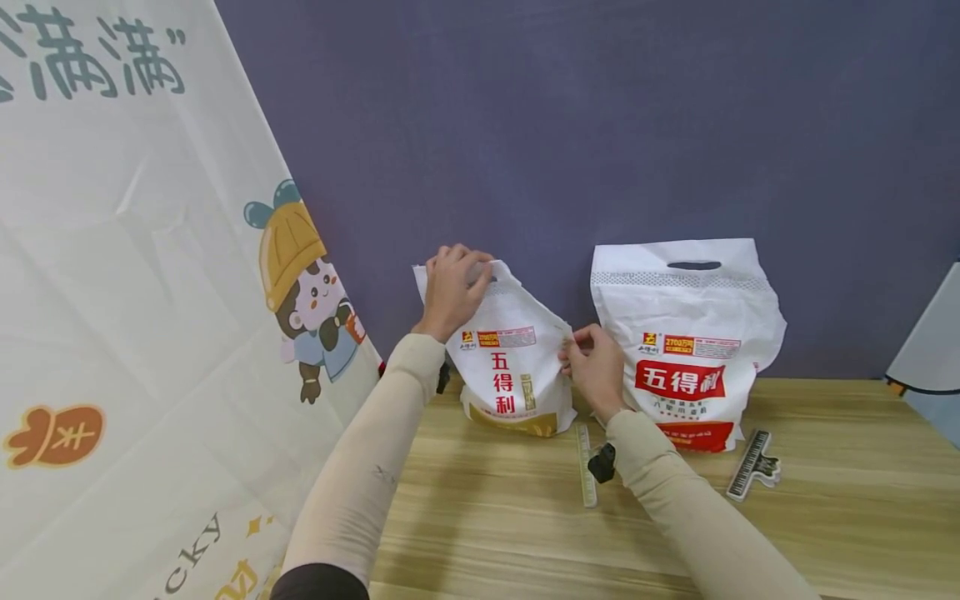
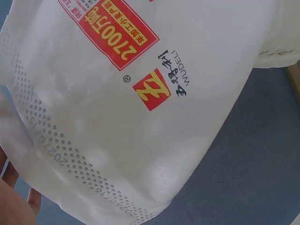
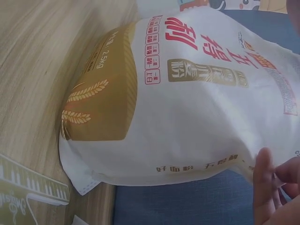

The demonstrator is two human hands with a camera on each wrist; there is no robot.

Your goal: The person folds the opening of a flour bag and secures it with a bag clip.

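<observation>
A white flour bag (image 1: 512, 364) with red characters and a gold bottom band stands on the wooden table, leaning to one side. My left hand (image 1: 453, 287) grips its top edge by the handle slot. In the left wrist view, the fingers (image 2: 33, 199) show behind the perforated strip of the bag (image 2: 117, 136). My right hand (image 1: 597, 367) pinches the bag's right edge, below the top corner. The right wrist view has the thumb and fingers together on that edge, beside the bag's side (image 3: 187, 136).
A second white flour bag (image 1: 686, 321) with a red label stands upright to the right. A gold clip (image 1: 587, 475) with a piano-key pattern and a black one (image 1: 752, 467) lie on the table (image 1: 487, 525). Behind is a blue-grey wall (image 1: 525, 125); a printed white sheet (image 1: 150, 292) hangs left.
</observation>
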